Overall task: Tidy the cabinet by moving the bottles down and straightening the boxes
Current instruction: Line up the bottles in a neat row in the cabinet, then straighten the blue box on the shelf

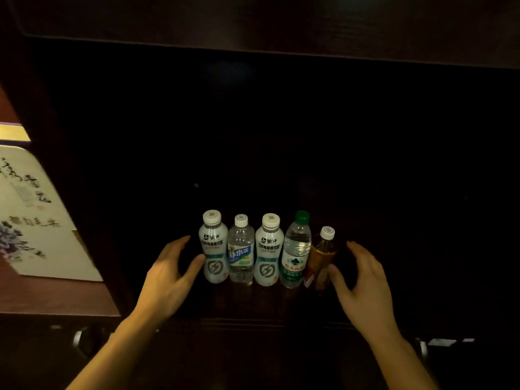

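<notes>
Several bottles stand upright in a row on the dark cabinet shelf (253, 302). From the left: a white bottle (213, 249), a clear bottle with a blue label (240, 253), a second white bottle (268, 251), a green-capped water bottle (295, 253) and a small amber bottle (322, 258). My left hand (171, 274) is open beside the leftmost bottle, its thumb touching or almost touching it. My right hand (363, 282) is open just right of the amber bottle, thumb close to its base. Neither hand holds anything.
A cream box (36, 218) with calligraphy and a flower print lies in the compartment to the left, behind a dark vertical divider (92, 220). A gold-edged box (14, 132) sits above it. The cabinet interior behind the bottles is very dark. Metal handles (77, 337) show below the shelf.
</notes>
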